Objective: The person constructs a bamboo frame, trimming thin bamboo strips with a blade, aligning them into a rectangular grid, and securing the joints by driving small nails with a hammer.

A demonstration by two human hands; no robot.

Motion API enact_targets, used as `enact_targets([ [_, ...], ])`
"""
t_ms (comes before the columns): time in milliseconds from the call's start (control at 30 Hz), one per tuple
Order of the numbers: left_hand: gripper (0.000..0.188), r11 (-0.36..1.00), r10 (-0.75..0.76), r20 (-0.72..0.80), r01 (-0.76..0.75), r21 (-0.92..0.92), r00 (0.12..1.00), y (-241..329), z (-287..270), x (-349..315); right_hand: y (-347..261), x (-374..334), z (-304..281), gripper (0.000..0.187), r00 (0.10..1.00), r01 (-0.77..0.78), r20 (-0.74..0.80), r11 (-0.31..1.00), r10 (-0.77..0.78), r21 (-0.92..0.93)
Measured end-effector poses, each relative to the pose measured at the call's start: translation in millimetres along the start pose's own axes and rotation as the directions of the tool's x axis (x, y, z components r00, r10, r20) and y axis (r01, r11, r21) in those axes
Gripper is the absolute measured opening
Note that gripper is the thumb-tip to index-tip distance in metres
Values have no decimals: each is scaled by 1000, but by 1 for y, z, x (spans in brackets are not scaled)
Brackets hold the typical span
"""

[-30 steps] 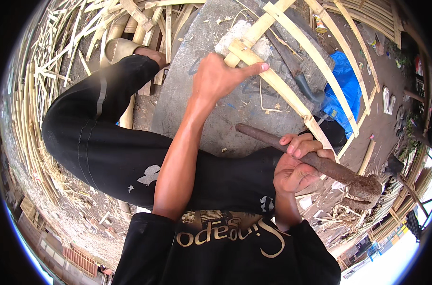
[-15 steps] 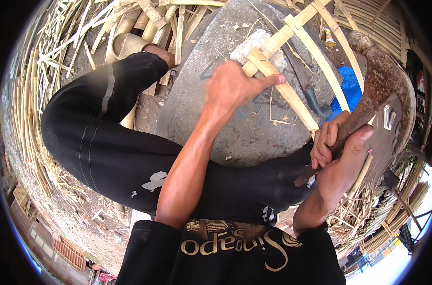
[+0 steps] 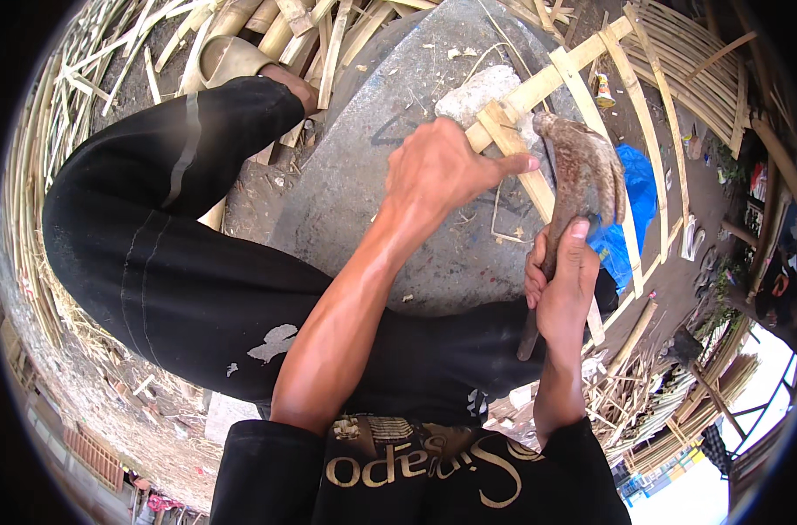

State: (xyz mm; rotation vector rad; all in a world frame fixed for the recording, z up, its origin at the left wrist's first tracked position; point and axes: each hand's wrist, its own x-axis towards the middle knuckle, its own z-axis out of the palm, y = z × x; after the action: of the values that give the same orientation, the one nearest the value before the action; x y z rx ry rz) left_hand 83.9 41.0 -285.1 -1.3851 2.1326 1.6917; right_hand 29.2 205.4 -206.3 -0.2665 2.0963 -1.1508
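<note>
My left hand [image 3: 433,166] is closed on the corner of a bamboo slat frame [image 3: 551,77]. Its thumb stretches along the end slat [image 3: 537,188], while the fingertips are hidden behind the fist. The frame is a pale rail crossed by several slats, and its near end lies by a whitish stone [image 3: 477,94] on a grey slab [image 3: 346,188]. In my right hand [image 3: 563,284] is a rusty claw hammer [image 3: 578,157], gripped partway up its shaft. The hammer's head is just right of the frame corner and hides part of the slats.
Blue plastic sheeting [image 3: 626,219] lies beneath the frame's right side. Bamboo pieces [image 3: 267,22] are piled at the far left, with long strips [image 3: 31,175] along the left edge. My bent leg [image 3: 171,254] borders the slab, and a bamboo panel [image 3: 691,66] lies far right.
My right hand has brought the hammer leftward, from the far right to beside the frame corner. My left hand keeps its hold on the frame.
</note>
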Motion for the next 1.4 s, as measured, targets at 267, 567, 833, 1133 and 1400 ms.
enact_targets([
  [267,74,999,-23,73,26,-39,997,5,-3,0,8,-13,7,66,998,61,-33,984,-56,169],
  [567,76,999,-30,59,32,-22,998,2,-2,3,22,-3,23,68,997,-75,-15,993,77,97],
  [833,77,999,-39,74,39,7,996,5,-3,3,19,-4,23,71,990,-104,-87,989,113,100],
  [1133,78,1000,2,47,-1,-20,999,0,1,4,26,-10,26,67,1000,14,-22,922,-6,387],
  [1400,77,998,-58,95,55,35,994,11,-7,1,19,-14,31,65,967,-251,104,810,231,530],
])
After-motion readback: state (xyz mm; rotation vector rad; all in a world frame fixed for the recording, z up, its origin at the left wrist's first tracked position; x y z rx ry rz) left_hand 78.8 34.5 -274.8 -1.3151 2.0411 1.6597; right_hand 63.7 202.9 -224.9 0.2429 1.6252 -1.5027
